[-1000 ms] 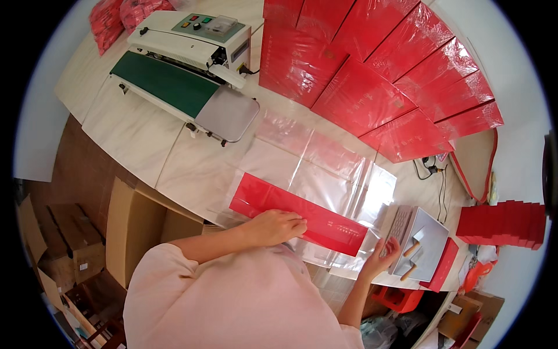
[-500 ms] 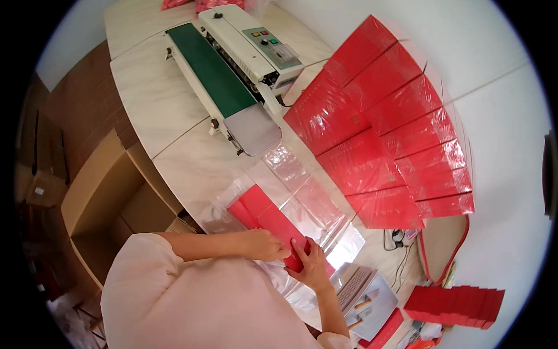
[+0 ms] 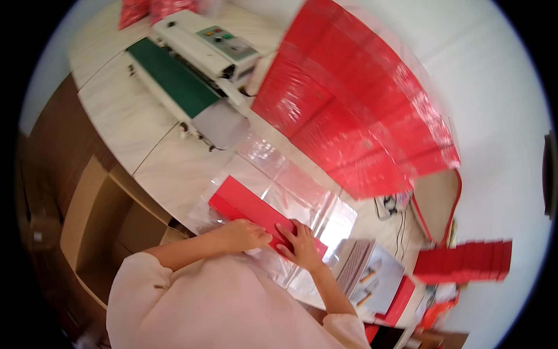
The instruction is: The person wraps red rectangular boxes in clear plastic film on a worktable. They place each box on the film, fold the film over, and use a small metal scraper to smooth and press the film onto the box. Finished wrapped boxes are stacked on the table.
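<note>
A long, flat red box point(image 3: 250, 202) lies at a slant on clear plastic bags point(image 3: 285, 189) at the table's near edge. My right hand point(image 3: 302, 249) spans its right end, thumb and fingers spread across the red surface, holding it. Close by on the left, my left hand point(image 3: 244, 235) rests at the box's near edge with curled fingers. Whatever those fingers pinch is hidden. Clear film shows around the box's left end and below my hands.
A sealing machine with a green belt point(image 3: 174, 81) stands at the far left. Film-wrapped red boxes point(image 3: 349, 116) are stacked behind. An open cardboard carton point(image 3: 87, 215) sits at the left. A printed grey box point(image 3: 378, 279) and more red boxes point(image 3: 465, 262) are at the right.
The whole view has shifted, with the table and machine now farther left. Both hands remain at the red box, in nearly the same places on it.
</note>
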Demonstrator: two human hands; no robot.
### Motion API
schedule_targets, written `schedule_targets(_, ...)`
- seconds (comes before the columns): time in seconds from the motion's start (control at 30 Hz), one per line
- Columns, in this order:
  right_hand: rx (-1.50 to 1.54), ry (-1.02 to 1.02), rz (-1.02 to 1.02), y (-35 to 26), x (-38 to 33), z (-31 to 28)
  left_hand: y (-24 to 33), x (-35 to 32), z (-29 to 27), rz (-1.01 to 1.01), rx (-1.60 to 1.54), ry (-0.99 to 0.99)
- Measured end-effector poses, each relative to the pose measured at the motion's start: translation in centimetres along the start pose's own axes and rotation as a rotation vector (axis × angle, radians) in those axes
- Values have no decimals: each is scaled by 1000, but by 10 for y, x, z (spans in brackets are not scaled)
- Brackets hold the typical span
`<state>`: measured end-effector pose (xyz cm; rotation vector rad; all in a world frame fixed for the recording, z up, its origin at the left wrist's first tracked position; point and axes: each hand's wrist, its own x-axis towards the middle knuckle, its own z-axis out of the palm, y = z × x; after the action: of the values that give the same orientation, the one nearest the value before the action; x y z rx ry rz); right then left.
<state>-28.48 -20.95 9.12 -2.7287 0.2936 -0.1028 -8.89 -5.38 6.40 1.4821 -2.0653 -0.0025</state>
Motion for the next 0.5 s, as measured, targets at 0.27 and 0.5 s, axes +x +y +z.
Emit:
schedule_targets(0.27,-68,144,116,-19,-17,13,-7,16,0,-27,67,-50)
schedule_targets(0.5,18,263,86,-18,-27,23,-11,22,-7,-56,19,-228)
